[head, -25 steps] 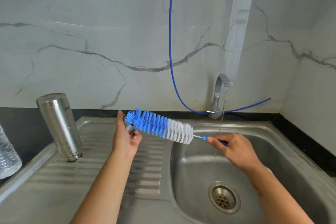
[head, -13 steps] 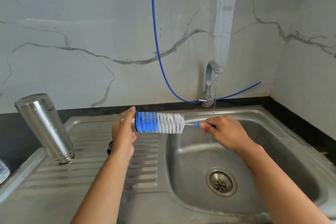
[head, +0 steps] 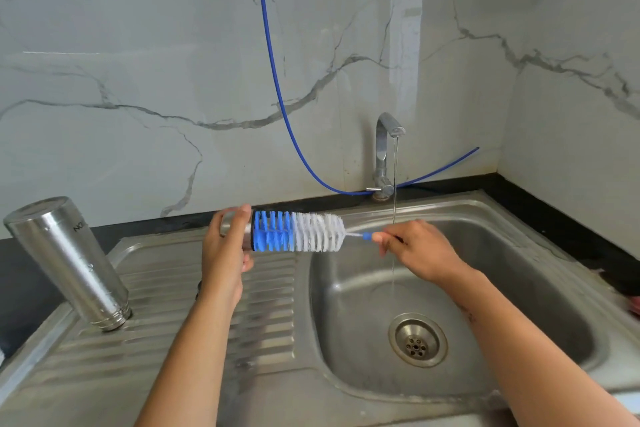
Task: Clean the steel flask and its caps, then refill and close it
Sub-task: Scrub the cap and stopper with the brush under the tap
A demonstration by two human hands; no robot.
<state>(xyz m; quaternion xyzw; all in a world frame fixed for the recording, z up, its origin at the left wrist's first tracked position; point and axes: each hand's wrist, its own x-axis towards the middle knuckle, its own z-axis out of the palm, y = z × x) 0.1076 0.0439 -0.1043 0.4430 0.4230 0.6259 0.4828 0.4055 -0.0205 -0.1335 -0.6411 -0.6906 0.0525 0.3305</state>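
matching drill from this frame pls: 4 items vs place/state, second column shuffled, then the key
1. steel flask
2. bottle brush
3. tap
4. steel cap

A. running a thin stream into the sink basin
B. gripped in the left hand
C. upside down on the drainboard
D. tip pushed into the cap, handle in the right hand

Pairs: 1-C, 2-D, 3-A, 4-B

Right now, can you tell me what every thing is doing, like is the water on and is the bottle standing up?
Tap: on, a thin stream of water falls into the sink.
Steel flask: upside down on the draining board, mouth down, leaning, uncapped.
Bottle brush: held level, blue tip pushed into a steel cap.
Steel cap: gripped by the left hand, brush inside.
Right hand: pinches the brush handle.
Drain: unplugged.
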